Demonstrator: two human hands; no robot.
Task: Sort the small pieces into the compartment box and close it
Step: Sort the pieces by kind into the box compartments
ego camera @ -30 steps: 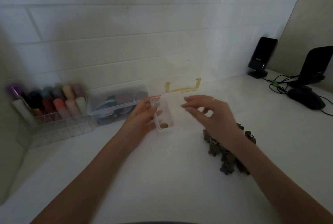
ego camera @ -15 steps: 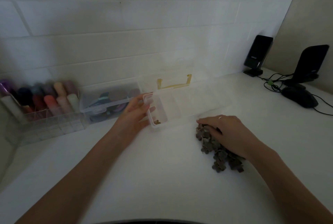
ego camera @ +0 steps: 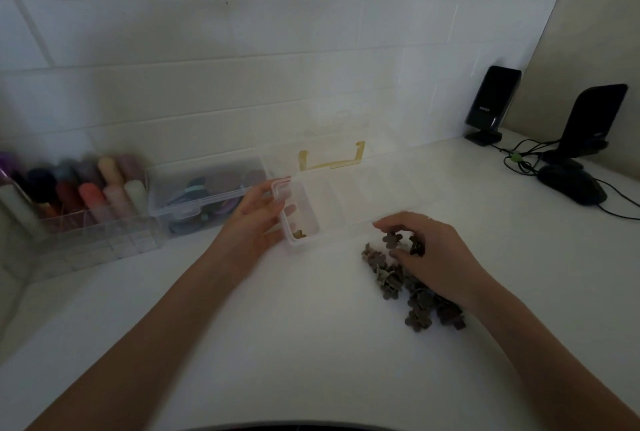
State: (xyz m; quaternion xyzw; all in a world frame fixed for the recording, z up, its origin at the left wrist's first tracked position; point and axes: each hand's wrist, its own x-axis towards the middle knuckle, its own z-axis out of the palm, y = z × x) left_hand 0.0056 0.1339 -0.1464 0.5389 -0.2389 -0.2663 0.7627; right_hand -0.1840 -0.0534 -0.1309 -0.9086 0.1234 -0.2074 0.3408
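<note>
A clear compartment box [ego camera: 360,202] lies open on the white table, its lid with a yellow latch [ego camera: 330,160] tipped back against the wall. A few small brown pieces [ego camera: 299,233] sit in its leftmost compartment. My left hand [ego camera: 256,219] grips the box's left end. A pile of small brown flower-shaped pieces [ego camera: 412,286] lies to the right of the box. My right hand [ego camera: 429,257] rests on the pile, fingers curled around one or two pieces [ego camera: 393,240] at its top.
A closed clear box of coloured items [ego camera: 207,198] stands left of the compartment box, beside a clear organiser of coloured tubes [ego camera: 76,202]. Two black speakers [ego camera: 491,103] and a black mouse [ego camera: 571,186] with cables sit at the far right.
My right hand moved from above the box down to the pile and now lifts slightly, pinching pieces. My left hand stays on the box's end.
</note>
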